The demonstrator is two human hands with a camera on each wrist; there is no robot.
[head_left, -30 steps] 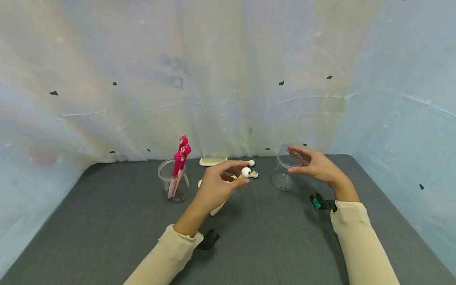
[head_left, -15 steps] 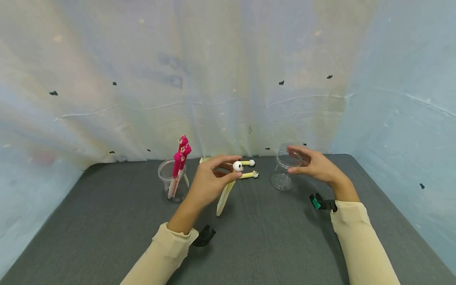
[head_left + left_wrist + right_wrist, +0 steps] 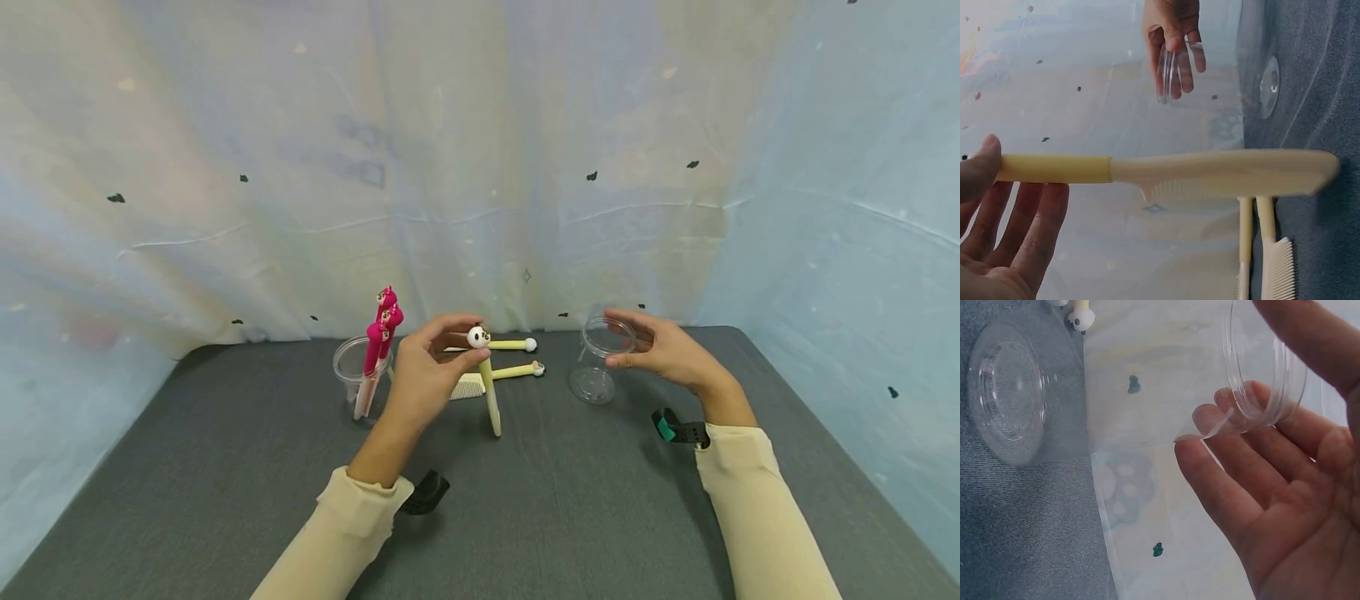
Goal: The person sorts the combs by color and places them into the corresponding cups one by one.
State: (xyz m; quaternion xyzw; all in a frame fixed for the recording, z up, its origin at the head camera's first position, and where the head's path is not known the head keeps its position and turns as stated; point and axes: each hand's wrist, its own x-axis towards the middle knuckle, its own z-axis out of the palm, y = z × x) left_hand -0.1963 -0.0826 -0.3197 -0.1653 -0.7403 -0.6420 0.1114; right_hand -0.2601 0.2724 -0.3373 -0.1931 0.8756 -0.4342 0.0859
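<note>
A left hand [image 3: 422, 375] pinches a white-headed, pale-yellow plastic comb [image 3: 1169, 167], likely light and stiff, by its handle [image 3: 1057, 169], probably the surest hold, blade [image 3: 1235, 170] hanging below, while the right hand [image 3: 663, 350] grips a clear, round plastic jar [image 3: 597, 363].

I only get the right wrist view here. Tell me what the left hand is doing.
Observer: The left hand pinches a pale yellow comb, held roughly upright.
Operator: Check for more of those.
Observer: Two more combs lie side by side on the table.
Operator: Now look for any other container.
Observer: A second clear jar stands on the person's left, with three pink-headed sticks in it.
</note>
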